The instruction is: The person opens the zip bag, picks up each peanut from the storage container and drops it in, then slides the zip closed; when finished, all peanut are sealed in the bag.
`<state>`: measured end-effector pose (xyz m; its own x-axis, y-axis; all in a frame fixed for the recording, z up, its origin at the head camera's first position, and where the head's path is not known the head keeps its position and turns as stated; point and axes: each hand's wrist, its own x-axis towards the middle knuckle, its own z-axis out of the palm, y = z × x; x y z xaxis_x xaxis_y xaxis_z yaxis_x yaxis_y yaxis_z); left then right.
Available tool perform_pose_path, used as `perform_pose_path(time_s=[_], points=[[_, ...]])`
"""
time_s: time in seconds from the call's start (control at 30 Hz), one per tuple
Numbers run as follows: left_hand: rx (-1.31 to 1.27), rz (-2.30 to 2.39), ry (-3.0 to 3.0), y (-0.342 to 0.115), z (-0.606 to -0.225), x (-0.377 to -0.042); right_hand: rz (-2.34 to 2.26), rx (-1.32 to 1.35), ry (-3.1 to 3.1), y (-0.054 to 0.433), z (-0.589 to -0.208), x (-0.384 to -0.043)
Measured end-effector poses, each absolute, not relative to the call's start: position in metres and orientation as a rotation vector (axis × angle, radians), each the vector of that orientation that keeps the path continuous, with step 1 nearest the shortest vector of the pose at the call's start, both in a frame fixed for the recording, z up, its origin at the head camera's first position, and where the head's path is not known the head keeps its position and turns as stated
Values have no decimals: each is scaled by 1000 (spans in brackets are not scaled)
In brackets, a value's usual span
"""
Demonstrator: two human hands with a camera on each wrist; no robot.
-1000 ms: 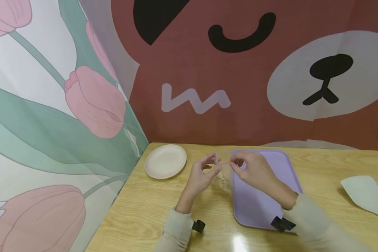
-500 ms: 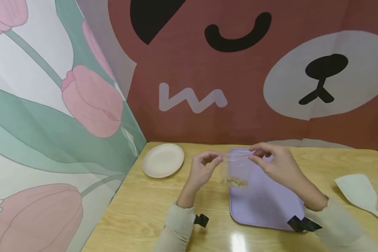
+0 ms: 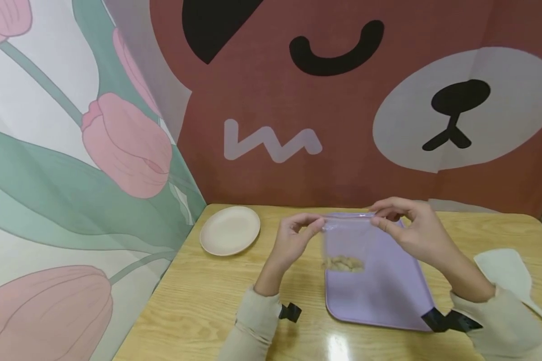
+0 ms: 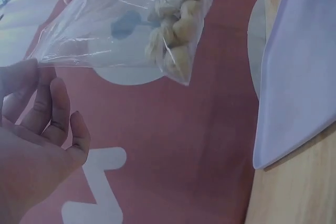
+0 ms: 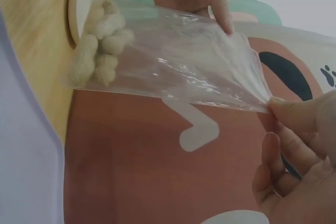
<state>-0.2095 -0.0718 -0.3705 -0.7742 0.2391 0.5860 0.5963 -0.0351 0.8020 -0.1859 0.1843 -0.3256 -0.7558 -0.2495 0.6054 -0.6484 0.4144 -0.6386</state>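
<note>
A clear plastic zip bag (image 3: 347, 243) hangs above the purple tray, its top edge stretched between both hands. My left hand (image 3: 293, 239) pinches one top corner between thumb and fingers. The opposite corner is pinched by my right hand (image 3: 411, 225). Several unshelled peanuts (image 3: 343, 263) lie along the bottom of the bag. In the left wrist view the left hand (image 4: 42, 124) has its other fingers loosely bent below the bag (image 4: 121, 24). The right wrist view shows the right thumb and fingertips of the right hand (image 5: 299, 145) at the bag's corner, with peanuts (image 5: 100, 43) at the far end.
The purple tray (image 3: 370, 296) lies on the wooden table (image 3: 198, 306) beneath the hands. At the back left stands a round cream plate (image 3: 230, 230). A white spatula (image 3: 506, 273) lies at the right, beside the right forearm. A printed cloth (image 3: 262, 175) hangs behind the table.
My right hand has moved right, away from the left, spreading the bag's top edge. The bag, earlier bunched between the hands, now hangs flat with the peanuts at its bottom.
</note>
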Motion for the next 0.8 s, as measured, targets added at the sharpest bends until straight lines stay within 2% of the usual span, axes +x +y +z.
perform_pose_path(time_s=[0.47, 0.63, 0.8], points=[[-1002, -1762, -1911, -69, -367, -210, 1211, 756, -2296, 178, -318, -189], [-1018, -1707, -1912, -69, -368, -209, 1107, 970, -2463, 157, -310, -201], [-1013, -1708, -1913, -68, -370, -208, 1065, 1165, -2374, 142, -311, -206]])
